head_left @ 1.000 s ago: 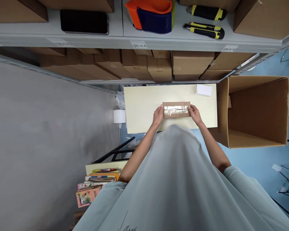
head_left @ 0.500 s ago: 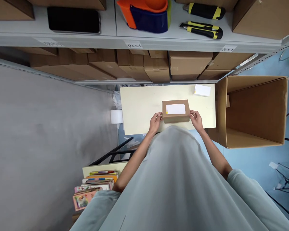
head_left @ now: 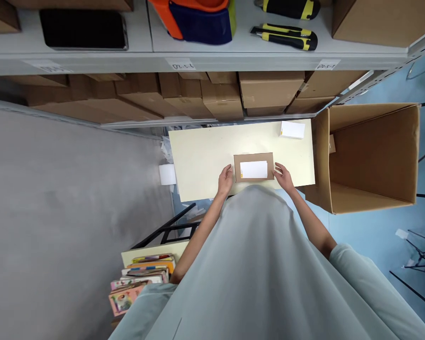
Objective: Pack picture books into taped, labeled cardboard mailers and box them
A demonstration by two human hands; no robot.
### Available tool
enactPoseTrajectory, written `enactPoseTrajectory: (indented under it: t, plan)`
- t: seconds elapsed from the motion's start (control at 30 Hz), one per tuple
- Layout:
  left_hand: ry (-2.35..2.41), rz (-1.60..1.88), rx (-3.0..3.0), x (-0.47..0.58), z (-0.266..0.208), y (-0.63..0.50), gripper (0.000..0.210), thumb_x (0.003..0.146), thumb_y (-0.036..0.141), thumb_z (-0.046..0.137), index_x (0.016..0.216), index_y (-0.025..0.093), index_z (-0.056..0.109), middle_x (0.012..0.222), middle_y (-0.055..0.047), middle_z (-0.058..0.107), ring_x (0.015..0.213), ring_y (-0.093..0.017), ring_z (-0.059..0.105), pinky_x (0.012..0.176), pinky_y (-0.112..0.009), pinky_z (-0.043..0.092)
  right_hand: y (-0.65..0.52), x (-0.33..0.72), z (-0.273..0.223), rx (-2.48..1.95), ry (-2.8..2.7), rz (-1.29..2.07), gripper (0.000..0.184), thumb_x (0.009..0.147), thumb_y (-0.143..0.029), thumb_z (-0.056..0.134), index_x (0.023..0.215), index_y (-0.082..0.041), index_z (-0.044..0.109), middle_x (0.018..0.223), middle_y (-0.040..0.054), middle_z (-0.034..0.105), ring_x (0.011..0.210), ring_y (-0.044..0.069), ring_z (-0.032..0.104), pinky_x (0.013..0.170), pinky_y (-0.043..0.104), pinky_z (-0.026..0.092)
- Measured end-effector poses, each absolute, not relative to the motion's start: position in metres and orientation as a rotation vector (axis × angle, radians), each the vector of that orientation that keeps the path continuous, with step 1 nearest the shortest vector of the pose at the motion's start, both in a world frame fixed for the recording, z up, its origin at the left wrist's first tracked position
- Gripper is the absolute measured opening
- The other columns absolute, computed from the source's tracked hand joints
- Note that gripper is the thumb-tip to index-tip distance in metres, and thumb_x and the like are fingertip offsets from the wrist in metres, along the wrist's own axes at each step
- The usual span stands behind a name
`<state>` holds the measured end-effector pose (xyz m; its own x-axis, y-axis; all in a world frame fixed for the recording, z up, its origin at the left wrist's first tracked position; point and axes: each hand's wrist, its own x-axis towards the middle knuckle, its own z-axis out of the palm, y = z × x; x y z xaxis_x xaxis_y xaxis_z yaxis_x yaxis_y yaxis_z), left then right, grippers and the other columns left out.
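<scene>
A small brown cardboard box point(head_left: 237, 168) with a white label point(head_left: 254, 169) on its top sits near the front edge of the cream table point(head_left: 201, 156). Just off the box's left side is my left hand point(head_left: 225, 180), its fingers loosely extended and a small gap between them and the cardboard. My right hand point(head_left: 283, 177) is at the right side, fingers apart, the tips at or very near the box edge; whether they touch it I cannot tell. A white stack of labels point(head_left: 292, 130) lies at the table's far right corner.
A large open carton point(head_left: 373, 156) stands against the table's right end. Beyond the table, a shelf point(head_left: 212, 63) holds brown boxes point(head_left: 272, 89), utility knives point(head_left: 286, 37), a phone point(head_left: 84, 29) and an orange-blue tape dispenser point(head_left: 200, 21). Books point(head_left: 145, 278) are piled at lower left.
Both hands have loosened from the box's sides and their fingers have spread. The box now shows its top flat toward me, its front face no longer visible. The view has shifted slightly.
</scene>
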<state>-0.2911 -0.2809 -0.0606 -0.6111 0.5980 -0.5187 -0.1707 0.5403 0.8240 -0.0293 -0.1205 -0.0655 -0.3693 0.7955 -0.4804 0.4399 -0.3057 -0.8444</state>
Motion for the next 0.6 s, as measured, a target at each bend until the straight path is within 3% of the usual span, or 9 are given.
enactPoseTrajectory:
  t: [0.27,0.5,0.6]
  plan:
    - [1.769,1.156,0.249,-0.301,-0.032,-0.259,0.069,0.098,0.073,0.059,0.143,0.022,0.071,0.153,-0.015,0.071,0.138,-0.034,0.07,0.114,-0.053,0.06,-0.111,-0.042,-0.052,-1.403,-1.633,1.81,0.075,0.092,-0.07,0.071,0.15,-0.022,0.071,0.158,0.0123,0.067,0.142,0.038,0.069,0.119,0.062,0.059]
    - [1.89,1.05,0.152,-0.3,-0.044,-0.239,0.061,0.097,0.074,0.059,0.128,0.024,0.071,0.143,-0.015,0.075,0.13,-0.033,0.072,0.107,-0.05,0.062,-0.099,-0.046,-0.058,-1.404,-1.667,1.835,0.077,0.091,-0.074,0.069,0.151,-0.025,0.071,0.154,0.0103,0.071,0.138,0.036,0.071,0.113,0.06,0.064]
    - [2.054,0.97,0.148,-0.298,-0.049,-0.229,0.059,0.1,0.075,0.055,0.126,0.023,0.068,0.14,-0.016,0.074,0.135,-0.034,0.068,0.112,-0.052,0.059,-0.087,-0.039,-0.06,-1.39,-1.771,1.815,0.07,0.096,-0.073,0.067,0.148,-0.027,0.072,0.154,0.011,0.071,0.139,0.036,0.071,0.114,0.06,0.063]
